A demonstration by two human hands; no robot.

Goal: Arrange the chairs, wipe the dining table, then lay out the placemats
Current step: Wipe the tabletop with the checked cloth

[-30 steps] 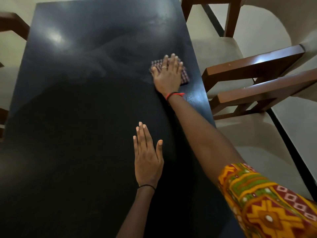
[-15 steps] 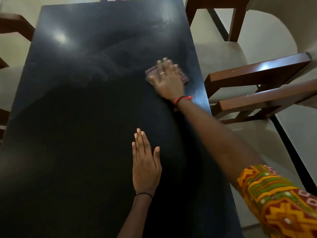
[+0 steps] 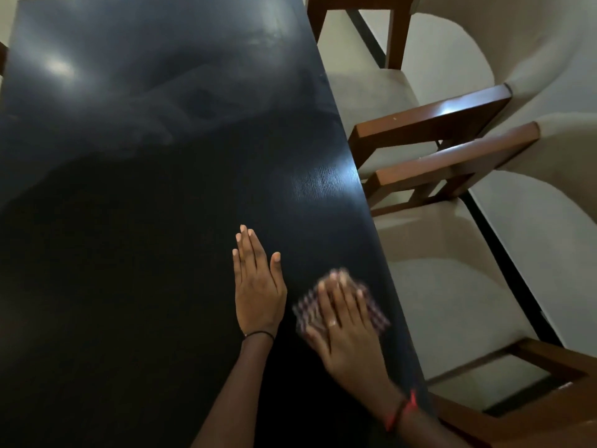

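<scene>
Wiping the dining table point(image 3: 145, 205): my right hand point(image 3: 344, 328) presses the checked cloth point(image 3: 376, 310) flat-fingered at 5 o'clock; my left hand point(image 3: 258, 286) rests flat, empty, alongside; I judge even, overlapping strokes best

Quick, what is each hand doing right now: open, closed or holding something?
Left hand: open, lying flat on the table, holding nothing.
Right hand: open, fingers straight, pressing the checked cloth onto the table.
</scene>
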